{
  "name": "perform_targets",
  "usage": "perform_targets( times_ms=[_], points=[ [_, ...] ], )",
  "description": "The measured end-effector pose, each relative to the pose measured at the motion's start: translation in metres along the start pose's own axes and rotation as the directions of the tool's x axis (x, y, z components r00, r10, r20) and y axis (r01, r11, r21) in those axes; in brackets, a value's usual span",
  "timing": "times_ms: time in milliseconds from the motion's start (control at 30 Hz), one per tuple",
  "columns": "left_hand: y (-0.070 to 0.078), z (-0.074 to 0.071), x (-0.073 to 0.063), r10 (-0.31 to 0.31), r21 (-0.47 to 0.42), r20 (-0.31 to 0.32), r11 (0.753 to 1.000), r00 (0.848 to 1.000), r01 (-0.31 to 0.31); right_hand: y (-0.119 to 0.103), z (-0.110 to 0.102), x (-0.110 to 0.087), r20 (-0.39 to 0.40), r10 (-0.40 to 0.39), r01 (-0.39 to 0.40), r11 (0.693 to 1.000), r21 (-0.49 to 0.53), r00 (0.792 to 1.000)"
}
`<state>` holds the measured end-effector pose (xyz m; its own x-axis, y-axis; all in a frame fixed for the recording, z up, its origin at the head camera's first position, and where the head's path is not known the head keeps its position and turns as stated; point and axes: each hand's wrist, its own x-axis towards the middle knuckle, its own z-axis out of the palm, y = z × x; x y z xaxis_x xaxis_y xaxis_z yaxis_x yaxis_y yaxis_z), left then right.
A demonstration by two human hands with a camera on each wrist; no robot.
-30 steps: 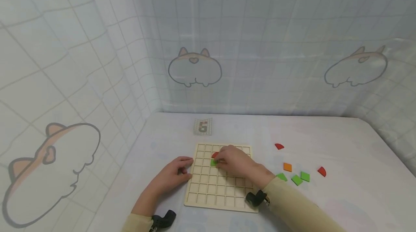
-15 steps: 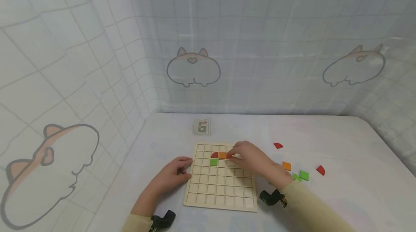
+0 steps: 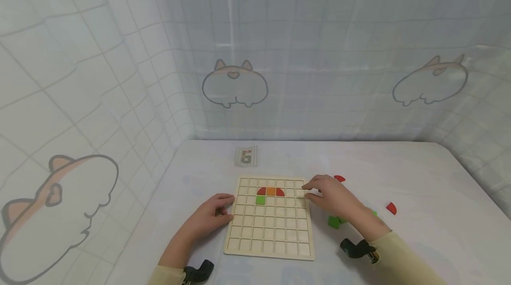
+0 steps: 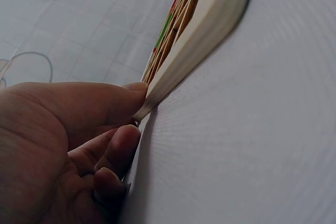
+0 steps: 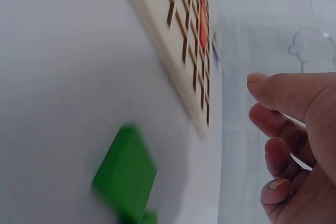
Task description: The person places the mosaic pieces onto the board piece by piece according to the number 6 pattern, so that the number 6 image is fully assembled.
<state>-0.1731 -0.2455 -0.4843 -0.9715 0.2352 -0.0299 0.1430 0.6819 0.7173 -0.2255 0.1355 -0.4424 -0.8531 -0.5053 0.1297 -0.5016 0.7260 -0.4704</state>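
A pale wooden grid board (image 3: 268, 233) lies on the table in front of me. In its upper rows sit a red quarter-circle tile (image 3: 261, 191), an orange square tile (image 3: 271, 191), another red quarter-circle tile (image 3: 280, 192) and, below the first, a green square tile (image 3: 261, 199). My left hand (image 3: 205, 215) rests at the board's left edge, thumb and fingertips touching it. Just over the upper right edge hovers my right hand (image 3: 334, 196), fingers loosely bent and apart with nothing between them, as the right wrist view also shows.
Right of the board lie green tiles (image 3: 334, 222), partly under my right arm. Two red quarter-circles lie farther off, one (image 3: 339, 178) behind the hand and one (image 3: 391, 208) to its right. A small pattern card (image 3: 245, 156) lies beyond the board. Sheeting with printed animals surrounds the table.
My right hand has drawn away rightward from the second red quarter-circle tile, leaving it beside the orange one. A green tile now shows closer to the board. The left hand stays at the edge.
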Motion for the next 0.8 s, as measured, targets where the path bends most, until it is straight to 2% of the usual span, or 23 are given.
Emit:
perform_targets(
  times_ms=[167, 300, 567, 800],
  points=[
    [0.000, 0.000, -0.001, 0.017, 0.004, 0.000, 1.000, 1.000, -0.017, 0.015, -0.005, -0.013, -0.008, 0.059, -0.059, 0.998, -0.007, 0.998],
    [-0.001, 0.000, -0.001, 0.027, 0.007, -0.001, 1.000, 1.000, -0.027, 0.028, -0.010, -0.022, -0.019, 0.066, -0.066, 0.998, -0.022, 0.998],
    [-0.002, 0.001, 0.000, 0.009, 0.003, 0.002, 1.000, 1.000, -0.009, 0.050, -0.018, -0.039, -0.002, 0.192, -0.192, 0.981, -0.018, 0.981],
    [-0.001, 0.000, -0.001, 0.014, -0.006, 0.001, 1.000, 1.000, -0.014, 0.065, -0.022, -0.055, -0.040, 0.169, -0.171, 0.984, -0.050, 0.985]
  ],
)
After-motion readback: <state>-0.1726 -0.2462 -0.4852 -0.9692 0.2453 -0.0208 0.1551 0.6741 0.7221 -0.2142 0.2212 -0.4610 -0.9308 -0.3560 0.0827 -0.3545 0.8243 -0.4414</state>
